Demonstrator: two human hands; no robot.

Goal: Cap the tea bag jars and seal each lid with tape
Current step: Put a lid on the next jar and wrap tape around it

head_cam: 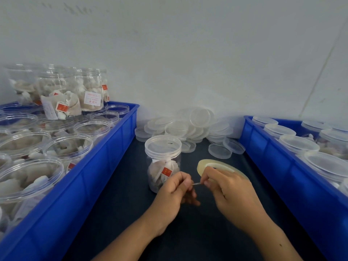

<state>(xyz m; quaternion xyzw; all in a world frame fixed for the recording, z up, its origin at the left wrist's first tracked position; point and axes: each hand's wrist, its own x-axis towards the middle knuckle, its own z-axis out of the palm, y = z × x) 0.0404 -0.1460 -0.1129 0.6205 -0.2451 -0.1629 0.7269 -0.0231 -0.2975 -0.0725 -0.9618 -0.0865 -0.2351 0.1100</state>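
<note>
We are pinching a short strip of tape (196, 183) level between both hands, left hand (176, 191) and right hand (226, 187), the right also gripping the tape roll (202, 164). One capped jar (162, 162) of tea bags is standing upright on the desk (116, 213) just behind our left hand. Two blue bins (105, 166) are flanking us, the left holding uncapped jars, the right capped ones, with loose lids (188, 125) heaped between them.

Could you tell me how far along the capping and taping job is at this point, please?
Done: capped jars fill the right bin. In hand: one capped jar stands on the table; the right hand holds the tape roll while the left hand pinches its free end. Left: many open jars wait in the left bin, with loose lids behind.
</note>
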